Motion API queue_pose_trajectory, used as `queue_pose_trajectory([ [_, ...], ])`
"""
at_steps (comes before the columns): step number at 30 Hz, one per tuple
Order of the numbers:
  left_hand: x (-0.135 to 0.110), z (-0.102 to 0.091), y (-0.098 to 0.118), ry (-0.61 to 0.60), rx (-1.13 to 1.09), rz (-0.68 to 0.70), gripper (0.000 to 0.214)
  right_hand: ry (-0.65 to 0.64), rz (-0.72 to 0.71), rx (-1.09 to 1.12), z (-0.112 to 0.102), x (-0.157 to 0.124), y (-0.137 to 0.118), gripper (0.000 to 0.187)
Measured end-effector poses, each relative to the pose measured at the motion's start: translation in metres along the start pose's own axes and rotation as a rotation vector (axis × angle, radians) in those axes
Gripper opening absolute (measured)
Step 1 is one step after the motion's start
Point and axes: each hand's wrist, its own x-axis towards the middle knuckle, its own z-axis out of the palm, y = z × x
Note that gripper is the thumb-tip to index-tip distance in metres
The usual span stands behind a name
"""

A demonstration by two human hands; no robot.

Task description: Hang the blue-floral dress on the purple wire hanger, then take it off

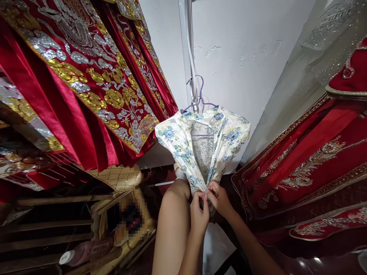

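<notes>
A white sleeveless-looking garment with blue flowers (183, 143) hangs on a purple wire hanger (200, 89) in front of me. Its front is parted in a V from the collar, and the patterned lining shows inside. Where the two edges meet, my left hand (200, 208) pinches the fabric from the left. My right hand (218, 196) pinches the edge just right of it, the fingertips of both almost touching. Any fastener between the fingers is too small to make out. The garment's lower part is hidden behind my hands.
Red embroidered garments (114, 91) hang at the left, others (309, 168) at the right beside sheer sparkly fabric (304, 68). A white strap (189, 49) runs down the white wall to the hanger. Lower left stands a bamboo rack (97, 208) with a pink bottle (83, 253).
</notes>
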Motion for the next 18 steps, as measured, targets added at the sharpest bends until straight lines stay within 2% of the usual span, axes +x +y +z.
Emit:
queue_pose_trajectory([
  [4, 0.0, -0.002, -0.004, -0.003, -0.003, -0.021, 0.022, 0.025, 0.064, 0.067, 0.008, -0.006, -0.004, 0.036],
  [8, 0.001, -0.001, -0.012, 0.0, 0.007, -0.028, 0.023, -0.052, 0.27, 0.23, 0.006, -0.002, -0.019, 0.035],
  [11, 0.002, 0.003, -0.014, 0.01, 0.071, 0.003, 0.021, -0.032, 0.361, 0.322, -0.004, 0.011, -0.037, 0.033],
  [14, 0.001, 0.005, -0.01, 0.032, 0.118, 0.022, 0.017, -0.041, 0.336, 0.39, -0.019, 0.037, -0.066, 0.032],
  [18, 0.001, 0.008, -0.004, 0.037, 0.138, 0.045, 0.017, -0.084, 0.205, 0.381, -0.043, 0.087, -0.123, 0.027],
])
